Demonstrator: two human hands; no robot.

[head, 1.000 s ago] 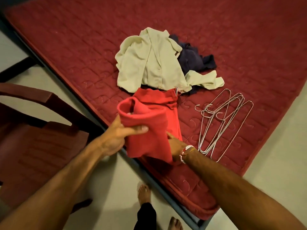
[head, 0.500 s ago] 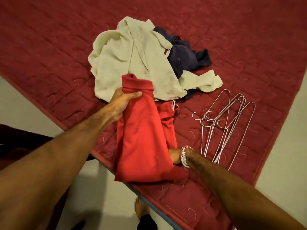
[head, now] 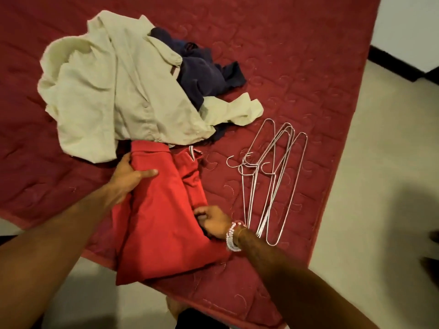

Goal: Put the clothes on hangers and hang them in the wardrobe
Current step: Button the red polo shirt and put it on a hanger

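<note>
Currently gripping red shirt (head: 161, 222) on mattress (head: 297, 67) edge; left hand (head: 128, 176) pinching its upper fold, right hand (head: 213, 224) closing on lower fold; fabric's soft, light, floppy; I'm aiming for shoulders; wire hangers (head: 270, 181) lying beside.

Two bare forearms, no sleeves, white and red beaded bracelets (head: 233, 236) on right wrist, thin gold band beside them

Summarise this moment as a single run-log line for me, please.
phase: laying out garment | left hand: gripping red shirt | right hand: gripping same shirt | wire hangers: untouched on mattress
</note>
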